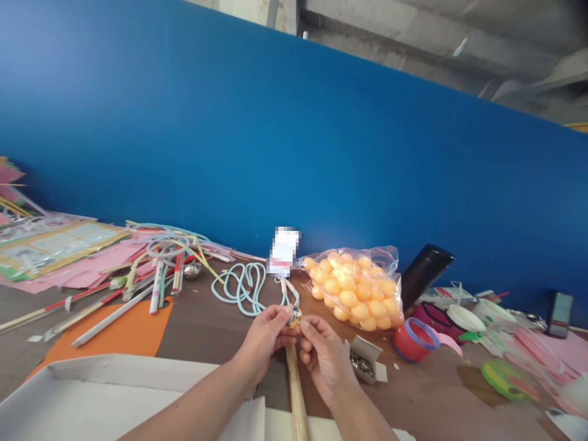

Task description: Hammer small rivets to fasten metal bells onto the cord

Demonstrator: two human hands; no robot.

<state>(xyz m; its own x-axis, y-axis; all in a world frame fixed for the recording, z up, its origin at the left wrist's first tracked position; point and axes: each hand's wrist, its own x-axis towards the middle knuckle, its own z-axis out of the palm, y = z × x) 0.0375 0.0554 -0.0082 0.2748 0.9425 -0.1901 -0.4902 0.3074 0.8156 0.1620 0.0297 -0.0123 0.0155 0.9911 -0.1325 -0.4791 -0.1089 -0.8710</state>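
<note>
Close by, a wooden stick (pixel 298 404) ran away from me. Over its far end, my left hand (pixel 264 337) and right hand (pixel 326 355) pinched a small shiny thing (pixel 294 316) between fingertips; whether it touched the stick, I couldn't quite tell. An open box (pixel 369 346) of metal bits (pixel 361 362) sat just right. Beyond lay a looped cord (pixel 236 300) and bagged orange balls (pixel 353 291), before a blue wall (pixel 294 147).
</note>
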